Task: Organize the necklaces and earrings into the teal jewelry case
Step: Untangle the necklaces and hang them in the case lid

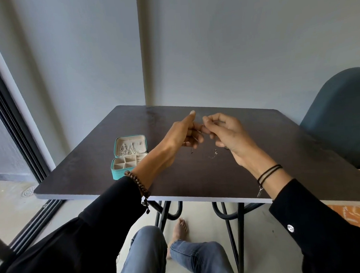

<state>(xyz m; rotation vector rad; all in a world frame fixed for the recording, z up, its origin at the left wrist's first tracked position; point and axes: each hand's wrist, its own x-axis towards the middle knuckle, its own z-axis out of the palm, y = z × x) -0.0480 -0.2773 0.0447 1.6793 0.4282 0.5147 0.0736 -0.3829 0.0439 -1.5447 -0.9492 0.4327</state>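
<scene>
Evidently midway: chains are already hung in the open teal jewelry case (128, 157), frame left; one fine necklace (212, 155) is pinched between left hand (183, 134) and right hand (229, 133) at centre, not yet stowed.

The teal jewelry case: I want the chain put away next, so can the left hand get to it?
Probably yes: the teal jewelry case lies open beside the left hand, nothing between, though that hand pinches the chain.

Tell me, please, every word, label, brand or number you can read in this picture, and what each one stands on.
No readable text appears anywhere.
The teal jewelry case shows no brand or label on its visible side.
The white button on the right sleeve bears a mark too small to read.
The table and chair carry no writing.
</scene>
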